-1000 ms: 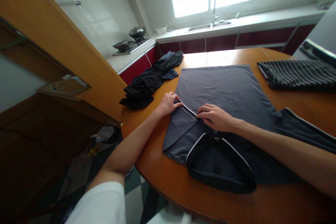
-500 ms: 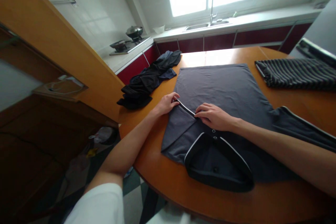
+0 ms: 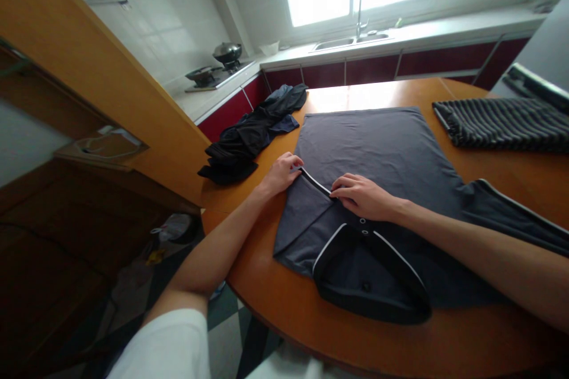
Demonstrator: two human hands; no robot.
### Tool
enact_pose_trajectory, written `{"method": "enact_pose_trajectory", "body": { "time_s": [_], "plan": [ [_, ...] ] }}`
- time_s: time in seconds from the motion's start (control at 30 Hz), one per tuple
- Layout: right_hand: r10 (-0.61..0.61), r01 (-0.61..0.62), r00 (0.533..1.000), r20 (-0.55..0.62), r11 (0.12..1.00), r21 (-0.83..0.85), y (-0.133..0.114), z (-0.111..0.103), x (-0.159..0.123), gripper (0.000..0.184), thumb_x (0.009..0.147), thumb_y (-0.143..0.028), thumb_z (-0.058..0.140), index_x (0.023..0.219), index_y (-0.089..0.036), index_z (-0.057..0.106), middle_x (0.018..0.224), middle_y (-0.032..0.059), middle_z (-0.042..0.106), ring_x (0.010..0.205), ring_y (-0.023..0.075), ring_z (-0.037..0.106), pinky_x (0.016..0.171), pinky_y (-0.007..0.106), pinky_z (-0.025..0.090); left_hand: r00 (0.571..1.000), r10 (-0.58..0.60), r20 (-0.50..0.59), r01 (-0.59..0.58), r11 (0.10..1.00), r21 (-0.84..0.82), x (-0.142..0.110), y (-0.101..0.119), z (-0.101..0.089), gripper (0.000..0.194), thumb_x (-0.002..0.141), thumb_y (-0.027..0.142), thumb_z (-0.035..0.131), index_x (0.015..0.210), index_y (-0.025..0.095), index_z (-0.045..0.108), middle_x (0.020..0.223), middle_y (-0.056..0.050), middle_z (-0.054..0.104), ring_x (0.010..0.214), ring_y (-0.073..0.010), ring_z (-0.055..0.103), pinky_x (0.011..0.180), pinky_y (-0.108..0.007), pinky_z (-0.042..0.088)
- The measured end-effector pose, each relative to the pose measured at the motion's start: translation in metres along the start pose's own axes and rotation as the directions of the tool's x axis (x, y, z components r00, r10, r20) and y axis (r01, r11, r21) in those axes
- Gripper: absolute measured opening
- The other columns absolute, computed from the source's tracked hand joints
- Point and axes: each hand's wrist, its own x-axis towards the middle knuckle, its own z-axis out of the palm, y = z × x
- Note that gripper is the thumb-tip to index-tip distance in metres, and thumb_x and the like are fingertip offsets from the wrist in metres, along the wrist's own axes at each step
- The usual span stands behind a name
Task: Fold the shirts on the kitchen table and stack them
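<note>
A dark grey polo shirt (image 3: 368,142) lies spread on the wooden table, its collar (image 3: 373,302) toward me. One sleeve is folded in over the body, and its black cuff with a white edge (image 3: 316,182) runs between my hands. My left hand (image 3: 283,172) pinches the cuff's outer end at the shirt's left side. The inner end is pinched by my right hand (image 3: 362,195), just above the buttons (image 3: 363,221). The other sleeve (image 3: 511,207) stretches out to the right, partly behind my right forearm.
Dark clothes (image 3: 253,130) are heaped at the table's left edge. A striped folded garment (image 3: 507,124) lies at the right. Beyond the round table (image 3: 284,308) are a sink (image 3: 333,44) and a stove with pans (image 3: 226,53). A wooden partition (image 3: 133,89) stands close on the left.
My left hand has shifted very slightly at the cuff's end, with a little more of the cuff showing. The right hand and the shirt stay in place.
</note>
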Motion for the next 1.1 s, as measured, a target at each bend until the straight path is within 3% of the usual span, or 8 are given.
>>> {"method": "enact_pose_trajectory", "body": {
  "time_s": [0.07, 0.17, 0.27, 0.33, 0.5, 0.8, 1.1],
  "plan": [
    [-0.003, 0.003, 1.000, 0.000, 1.000, 0.002, 0.000, 0.000, 0.000, 0.031, 0.092, -0.013, 0.056, 0.115, -0.023, 0.074, 0.117, 0.0086, 0.069, 0.108, 0.0250, 0.062, 0.098, 0.042, 0.051, 0.998, 0.060, -0.003, -0.060, 0.997, 0.044, -0.002, 0.007, -0.001, 0.020, 0.087, 0.016, 0.063, 0.104, 0.018, 0.072, 0.106, -0.008, 0.067, 0.104, -0.0224, 0.065, 0.099, -0.036, 0.052],
    [-0.005, 0.005, 1.000, -0.003, 1.000, 0.002, 0.001, 0.001, -0.001, 0.032, 0.092, -0.012, 0.056, 0.115, -0.024, 0.074, 0.116, 0.0087, 0.069, 0.108, 0.0248, 0.062, 0.098, 0.042, 0.050, 0.993, 0.112, 0.033, -0.114, 0.990, 0.081, -0.007, 0.021, 0.004, 0.034, 0.095, 0.019, 0.056, 0.127, 0.016, 0.066, 0.129, -0.012, 0.065, 0.125, -0.0236, 0.059, 0.112, -0.037, 0.044],
    [-0.004, 0.004, 1.000, -0.003, 1.000, -0.004, 0.001, 0.001, 0.000, 0.032, 0.092, -0.012, 0.056, 0.115, -0.024, 0.074, 0.116, 0.0081, 0.069, 0.108, 0.0245, 0.061, 0.099, 0.041, 0.050, 0.991, 0.071, 0.112, -0.086, 0.987, 0.133, -0.013, 0.031, 0.017, 0.053, 0.102, 0.032, 0.047, 0.151, 0.010, 0.045, 0.158, -0.017, 0.044, 0.148, -0.0268, 0.038, 0.123, -0.044, 0.030],
    [-0.003, 0.003, 1.000, 0.000, 1.000, -0.009, 0.001, 0.001, 0.000, 0.031, 0.092, -0.012, 0.056, 0.115, -0.023, 0.074, 0.117, 0.0081, 0.069, 0.108, 0.0245, 0.061, 0.099, 0.041, 0.050, 0.981, 0.004, 0.194, -0.040, 0.983, 0.180, -0.016, 0.035, 0.026, 0.062, 0.105, 0.042, 0.041, 0.158, 0.009, 0.033, 0.166, -0.019, 0.028, 0.156, -0.0301, 0.022, 0.126, -0.051, 0.020],
    [-0.006, 0.006, 1.000, 0.004, 1.000, -0.023, -0.001, 0.000, 0.000, 0.032, 0.093, -0.012, 0.054, 0.115, -0.023, 0.074, 0.115, 0.0089, 0.069, 0.108, 0.0246, 0.062, 0.099, 0.042, 0.050, 0.936, -0.052, 0.349, -0.027, 0.976, 0.217, -0.016, 0.035, 0.033, 0.068, 0.107, 0.054, 0.027, 0.162, 0.015, 0.027, 0.170, -0.014, 0.014, 0.158, -0.0304, 0.006, 0.126, -0.055, 0.009],
    [-0.003, 0.003, 1.000, -0.006, 1.000, -0.010, 0.000, 0.001, 0.000, 0.031, 0.092, -0.012, 0.056, 0.115, -0.023, 0.074, 0.115, 0.0088, 0.069, 0.108, 0.0247, 0.061, 0.099, 0.042, 0.050, 0.931, -0.059, 0.361, -0.024, 0.975, 0.220, -0.014, 0.036, 0.029, 0.069, 0.106, 0.058, 0.024, 0.163, 0.020, 0.026, 0.171, -0.010, 0.014, 0.158, -0.0309, 0.004, 0.126, -0.056, 0.007],
    [0.006, -0.006, 1.000, -0.005, 1.000, 0.011, -0.001, -0.001, 0.000, 0.033, 0.091, -0.012, 0.055, 0.115, -0.024, 0.074, 0.115, 0.0092, 0.069, 0.108, 0.0247, 0.062, 0.100, 0.042, 0.050, 0.943, -0.040, 0.331, -0.021, 0.984, 0.179, -0.014, 0.034, 0.031, 0.064, 0.106, 0.055, 0.031, 0.161, 0.023, 0.031, 0.170, -0.011, 0.019, 0.158, -0.0324, 0.011, 0.124, -0.058, 0.010]
  ]
}}
